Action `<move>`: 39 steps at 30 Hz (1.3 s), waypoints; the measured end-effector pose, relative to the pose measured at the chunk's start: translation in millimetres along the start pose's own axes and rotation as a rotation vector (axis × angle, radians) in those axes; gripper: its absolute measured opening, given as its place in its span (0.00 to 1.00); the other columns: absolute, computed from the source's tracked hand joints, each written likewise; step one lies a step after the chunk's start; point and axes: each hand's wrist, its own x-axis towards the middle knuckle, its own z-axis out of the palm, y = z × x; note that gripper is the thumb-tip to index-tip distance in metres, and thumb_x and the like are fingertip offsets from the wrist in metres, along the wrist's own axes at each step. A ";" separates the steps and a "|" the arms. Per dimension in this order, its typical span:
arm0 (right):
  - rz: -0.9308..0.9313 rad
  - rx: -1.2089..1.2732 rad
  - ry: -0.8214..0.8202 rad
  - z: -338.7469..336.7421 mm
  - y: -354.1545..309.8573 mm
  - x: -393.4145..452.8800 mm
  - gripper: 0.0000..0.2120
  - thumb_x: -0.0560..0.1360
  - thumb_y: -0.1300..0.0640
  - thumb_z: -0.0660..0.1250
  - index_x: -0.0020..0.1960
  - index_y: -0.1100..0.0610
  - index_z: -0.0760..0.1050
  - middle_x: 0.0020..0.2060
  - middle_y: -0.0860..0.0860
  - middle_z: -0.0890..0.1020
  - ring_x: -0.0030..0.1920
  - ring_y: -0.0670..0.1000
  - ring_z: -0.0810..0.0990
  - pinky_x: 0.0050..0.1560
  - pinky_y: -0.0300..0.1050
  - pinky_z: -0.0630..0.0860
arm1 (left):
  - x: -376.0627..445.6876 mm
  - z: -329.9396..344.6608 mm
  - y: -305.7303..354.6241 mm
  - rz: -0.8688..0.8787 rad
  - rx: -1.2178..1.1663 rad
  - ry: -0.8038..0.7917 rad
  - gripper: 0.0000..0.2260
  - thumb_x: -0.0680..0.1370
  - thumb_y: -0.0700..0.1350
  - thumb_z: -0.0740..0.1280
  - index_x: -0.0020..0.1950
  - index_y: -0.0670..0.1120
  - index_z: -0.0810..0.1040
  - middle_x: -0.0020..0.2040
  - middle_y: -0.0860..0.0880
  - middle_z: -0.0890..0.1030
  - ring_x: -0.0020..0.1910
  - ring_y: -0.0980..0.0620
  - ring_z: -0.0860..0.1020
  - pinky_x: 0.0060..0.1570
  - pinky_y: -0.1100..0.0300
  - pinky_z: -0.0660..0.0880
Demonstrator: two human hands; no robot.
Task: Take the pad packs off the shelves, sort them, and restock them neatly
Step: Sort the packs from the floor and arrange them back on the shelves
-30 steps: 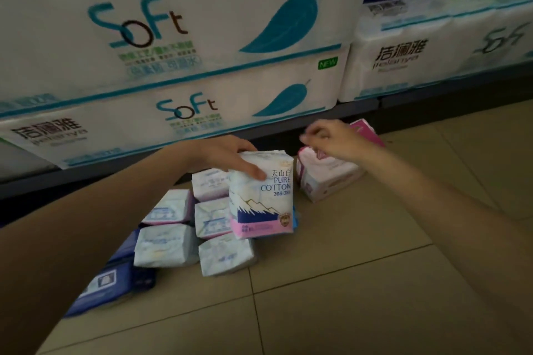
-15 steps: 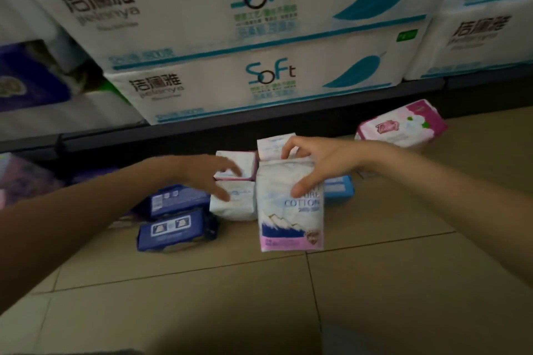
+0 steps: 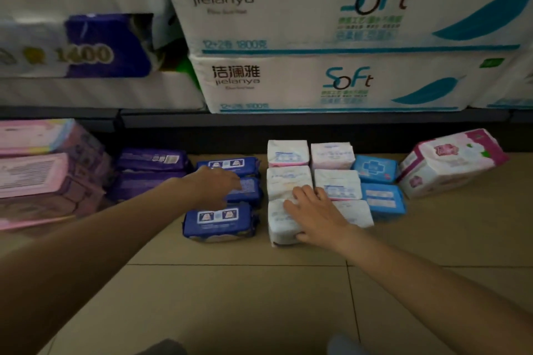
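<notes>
Tan floor tiles (image 3: 259, 297) run under a shelf (image 3: 288, 121) stacked with tissue cases (image 3: 331, 81). Pad packs lie sorted in rows on the floor: dark blue packs (image 3: 219, 222), white packs (image 3: 288, 181), light blue packs (image 3: 380, 199). The left hand (image 3: 215, 186) rests on a dark blue pack, fingers loose. The right hand (image 3: 314, 213) lies on the nearest white pack (image 3: 281, 226), fingers spread, thumb at its front edge.

Both your arms reach forward and down.
Your left hand (image 3: 215, 186) hangs with fingers loosely spread; your right hand (image 3: 313, 212) lies palm-down, fingers straight.
</notes>
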 end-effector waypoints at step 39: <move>0.636 0.564 0.724 -536.5 301.1 30.4 0.13 0.80 0.48 0.56 0.61 0.52 0.68 0.61 0.54 0.75 0.59 0.56 0.73 0.54 0.48 0.70 | -117.1 -487.1 -113.2 -0.186 -0.268 1.331 0.21 0.82 0.49 0.53 0.75 0.55 0.57 0.74 0.55 0.62 0.73 0.53 0.58 0.70 0.48 0.54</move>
